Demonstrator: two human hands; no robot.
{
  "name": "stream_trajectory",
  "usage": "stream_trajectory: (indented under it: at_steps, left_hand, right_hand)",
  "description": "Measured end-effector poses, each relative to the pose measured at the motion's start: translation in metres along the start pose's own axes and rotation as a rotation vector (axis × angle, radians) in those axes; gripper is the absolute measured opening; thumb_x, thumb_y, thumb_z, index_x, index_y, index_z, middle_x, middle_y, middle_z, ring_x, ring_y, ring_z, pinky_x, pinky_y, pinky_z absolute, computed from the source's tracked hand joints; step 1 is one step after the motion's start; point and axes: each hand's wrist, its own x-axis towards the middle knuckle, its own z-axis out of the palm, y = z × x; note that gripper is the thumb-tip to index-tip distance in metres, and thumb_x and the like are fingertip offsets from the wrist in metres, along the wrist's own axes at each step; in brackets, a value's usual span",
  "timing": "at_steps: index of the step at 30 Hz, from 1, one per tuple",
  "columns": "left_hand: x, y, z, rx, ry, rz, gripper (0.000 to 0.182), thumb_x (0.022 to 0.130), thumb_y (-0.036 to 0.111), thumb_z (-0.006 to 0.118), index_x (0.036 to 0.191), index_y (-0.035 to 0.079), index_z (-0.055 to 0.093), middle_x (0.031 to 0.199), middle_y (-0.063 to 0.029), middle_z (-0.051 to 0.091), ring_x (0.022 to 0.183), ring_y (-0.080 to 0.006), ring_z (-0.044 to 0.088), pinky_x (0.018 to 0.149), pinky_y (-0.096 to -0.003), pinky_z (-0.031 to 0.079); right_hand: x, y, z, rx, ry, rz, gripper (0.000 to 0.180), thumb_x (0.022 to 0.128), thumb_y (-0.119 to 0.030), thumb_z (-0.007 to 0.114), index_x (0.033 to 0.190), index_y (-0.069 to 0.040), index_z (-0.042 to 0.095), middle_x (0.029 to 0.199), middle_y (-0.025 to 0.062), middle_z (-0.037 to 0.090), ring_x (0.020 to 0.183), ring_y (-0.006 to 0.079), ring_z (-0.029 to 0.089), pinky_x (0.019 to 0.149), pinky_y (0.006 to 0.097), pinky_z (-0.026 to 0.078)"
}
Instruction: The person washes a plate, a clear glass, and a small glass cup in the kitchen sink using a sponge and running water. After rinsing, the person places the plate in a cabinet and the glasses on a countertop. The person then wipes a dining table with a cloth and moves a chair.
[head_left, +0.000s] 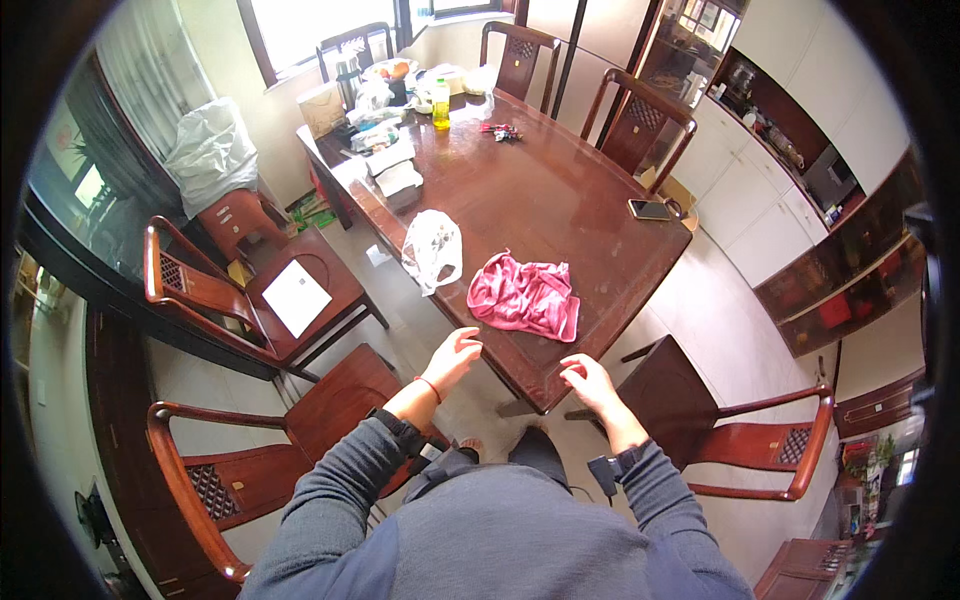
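A crumpled pink cloth (525, 297) lies near the close corner of a dark red wooden table (555, 202). My left hand (450, 361) is at the table's near edge, just below the cloth's left side, with its fingers loosely bent. On the other side of the corner, my right hand (591, 381) is held near the edge, fingers slightly curled. Nothing shows in either hand, and both are apart from the cloth. Left of the cloth, a white plastic bag (433, 251) partly overhangs the table's left edge.
Wooden chairs stand around the table, one close on the left (330, 405) and one close on the right (667, 397). A phone (649, 210) lies by the right edge. Toward the window are a yellow drink bottle (441, 109), a thermos (349, 79) and several bags.
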Motion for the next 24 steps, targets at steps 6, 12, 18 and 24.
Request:
stream_trajectory:
  at_steps: [6, 12, 18, 24]
  left_hand:
    - [0.072, -0.035, 0.007, 0.337, 0.229, 0.127, 0.059, 0.077, 0.02, 0.067, 0.131, 0.007, 0.046, 0.12, -0.0169, 0.055, 0.105, -0.0245, 0.055, 0.091, -0.0347, 0.045]
    - [0.142, -0.041, 0.048, 0.907, 0.333, 0.178, 0.076, 0.068, 0.026, 0.072, 0.136, 0.014, 0.041, 0.135, -0.0223, 0.038, 0.125, -0.0379, 0.038, 0.106, -0.0439, 0.031]
    - [0.203, -0.029, 0.087, 1.285, 0.24, -0.072, 0.096, 0.063, 0.037, 0.078, 0.144, 0.028, 0.027, 0.152, -0.0188, 0.007, 0.139, -0.0402, 0.01, 0.106, -0.062, 0.021]
    - [0.228, -0.03, 0.107, 1.241, 0.357, -0.052, 0.087, 0.066, 0.034, 0.075, 0.141, 0.027, 0.032, 0.149, -0.0205, 0.016, 0.136, -0.0441, 0.016, 0.105, -0.061, 0.022]
  right_hand:
    - [0.106, 0.006, -0.005, -0.518, -0.02, -0.534, 0.054, 0.071, -0.021, 0.07, 0.12, -0.007, 0.053, 0.114, 0.0183, 0.056, 0.107, 0.0335, 0.052, 0.097, 0.0425, 0.04]
    - [0.208, 0.002, -0.002, -0.842, -0.22, -0.621, 0.084, 0.065, -0.036, 0.078, 0.137, -0.02, 0.039, 0.143, 0.0166, 0.03, 0.132, 0.038, 0.027, 0.103, 0.0581, 0.028]
    - [0.271, 0.027, -0.016, -0.841, -0.478, -0.689, 0.083, 0.067, -0.047, 0.073, 0.139, -0.025, 0.038, 0.151, 0.0099, 0.018, 0.139, 0.0358, 0.014, 0.104, 0.0689, 0.014]
    - [0.313, 0.034, -0.014, -0.674, -0.4, -0.851, 0.045, 0.064, -0.028, 0.073, 0.104, -0.014, 0.058, 0.095, 0.0077, 0.056, 0.094, 0.0284, 0.056, 0.081, 0.0433, 0.045]
